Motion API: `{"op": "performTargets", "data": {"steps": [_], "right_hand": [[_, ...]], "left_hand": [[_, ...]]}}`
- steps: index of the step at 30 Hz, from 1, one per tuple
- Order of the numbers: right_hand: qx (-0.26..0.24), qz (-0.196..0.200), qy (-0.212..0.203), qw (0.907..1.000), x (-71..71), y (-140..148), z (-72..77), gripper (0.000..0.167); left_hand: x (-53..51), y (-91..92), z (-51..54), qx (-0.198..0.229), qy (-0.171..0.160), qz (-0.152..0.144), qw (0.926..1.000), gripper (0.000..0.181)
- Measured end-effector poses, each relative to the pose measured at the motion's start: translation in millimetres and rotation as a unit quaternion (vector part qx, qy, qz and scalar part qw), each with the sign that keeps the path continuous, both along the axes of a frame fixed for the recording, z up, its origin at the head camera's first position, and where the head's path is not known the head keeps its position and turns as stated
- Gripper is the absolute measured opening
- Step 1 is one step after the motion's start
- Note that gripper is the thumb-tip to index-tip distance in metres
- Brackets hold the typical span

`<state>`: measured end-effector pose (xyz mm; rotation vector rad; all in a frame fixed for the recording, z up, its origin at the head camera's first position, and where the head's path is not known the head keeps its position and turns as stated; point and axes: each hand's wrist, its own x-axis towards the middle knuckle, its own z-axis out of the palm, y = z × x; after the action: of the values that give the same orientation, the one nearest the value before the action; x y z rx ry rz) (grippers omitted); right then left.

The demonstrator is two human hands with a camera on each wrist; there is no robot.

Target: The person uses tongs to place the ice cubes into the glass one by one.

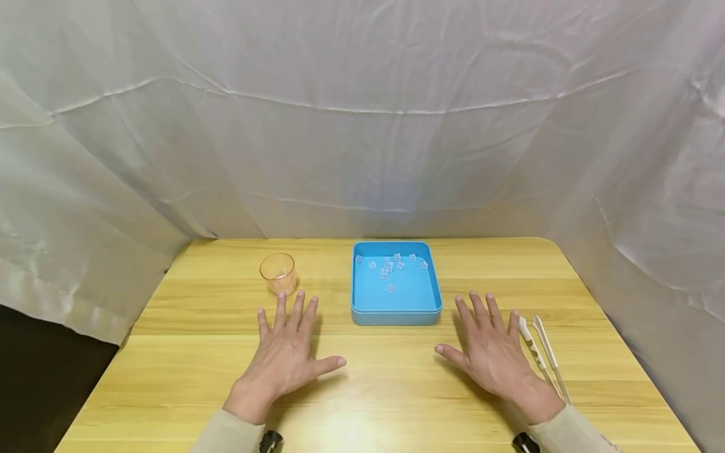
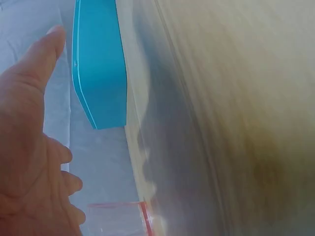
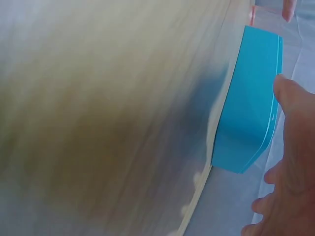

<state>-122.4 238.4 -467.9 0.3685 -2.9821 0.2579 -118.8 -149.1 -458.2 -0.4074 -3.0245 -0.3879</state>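
Observation:
My left hand (image 1: 287, 358), palm down with fingers spread, hovers over the table in front of a clear orange-tinted cup (image 1: 278, 275). Opposite it, my right hand (image 1: 494, 355) is spread the same way, holding nothing. Between and beyond the hands sits a square blue tray (image 1: 396, 318) with several small clear cubes (image 1: 388, 267) scattered inside. A pair of tongs (image 1: 542, 353) with cream-coloured ends lies just right of the right hand, partly hidden by that wrist. In the left wrist view, the cup (image 2: 118, 219) shows below the blue tray (image 2: 101, 64).
The wooden table (image 1: 385, 390) has light, yellowish planks. Pale grey cloth (image 1: 362, 157) hangs behind it and along both sides. A dark area (image 1: 45, 377) shows past the table's left edge.

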Motion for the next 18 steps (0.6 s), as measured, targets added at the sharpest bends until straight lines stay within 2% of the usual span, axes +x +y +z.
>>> {"op": "performTargets", "data": {"steps": [5, 10, 14, 18], "right_hand": [[-0.008, 0.008, 0.018, 0.9998, 0.0, 1.7, 0.0, 0.097], [-0.049, 0.012, 0.057, 0.9971, 0.2, 3.5, 0.4, 0.086], [-0.072, 0.004, 0.074, 0.9947, 1.0, 4.6, 1.2, 0.078], [-0.077, -0.001, 0.088, 0.9931, 1.6, 6.5, 1.9, 0.07]], "left_hand": [[-2.1, -1.1, -2.0, 0.006, 0.022, 0.0, 0.9997, 0.118], [-7.5, -3.6, -4.5, 0.037, 0.058, 0.01, 0.9975, 0.106], [-13.7, -8.0, -4.8, 0.077, 0.113, 0.025, 0.9902, 0.09], [-19.3, -15.2, -1.3, 0.119, 0.139, 0.051, 0.9818, 0.079]]}}
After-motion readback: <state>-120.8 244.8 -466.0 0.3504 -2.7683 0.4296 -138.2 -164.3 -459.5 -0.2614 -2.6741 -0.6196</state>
